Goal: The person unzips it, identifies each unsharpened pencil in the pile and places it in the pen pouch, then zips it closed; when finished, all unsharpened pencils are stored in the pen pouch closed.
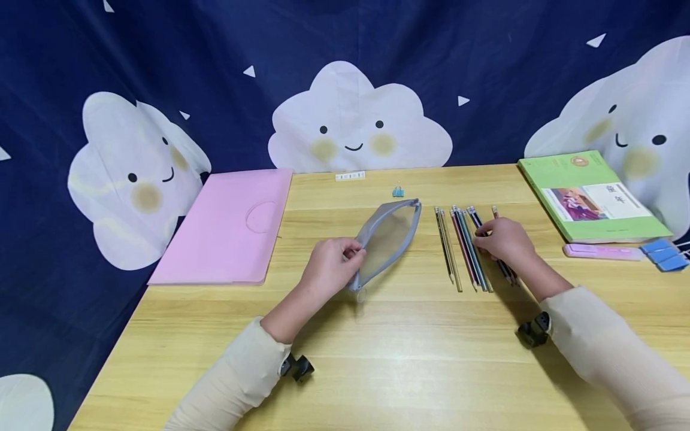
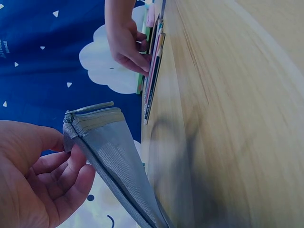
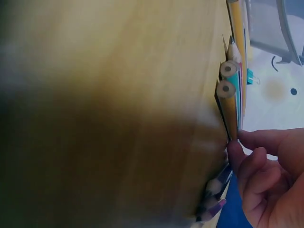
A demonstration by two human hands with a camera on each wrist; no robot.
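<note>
My left hand [image 1: 335,263] pinches the near end of a grey zip pouch [image 1: 372,230], whose mouth gapes wide. In the left wrist view, thumb and fingers meet at the corner of the pouch [image 2: 118,156]. My right hand [image 1: 507,239] reaches over the rightmost pencils [image 1: 505,270] and partly covers them. Its thumb and index fingertip close on a pencil low on the table, beside a gold pencil [image 3: 230,111] in the right wrist view. Left of that hand lie a middle bunch of pencils [image 1: 468,248] and a smaller group of pencils [image 1: 446,245].
A pink folder [image 1: 226,227] lies at the left. Behind the pouch are a blue binder clip [image 1: 398,191] and a small white strip [image 1: 350,176]. At the right sit a green book [image 1: 593,197], a pink pen-like item [image 1: 601,251] and blue clips [image 1: 664,255].
</note>
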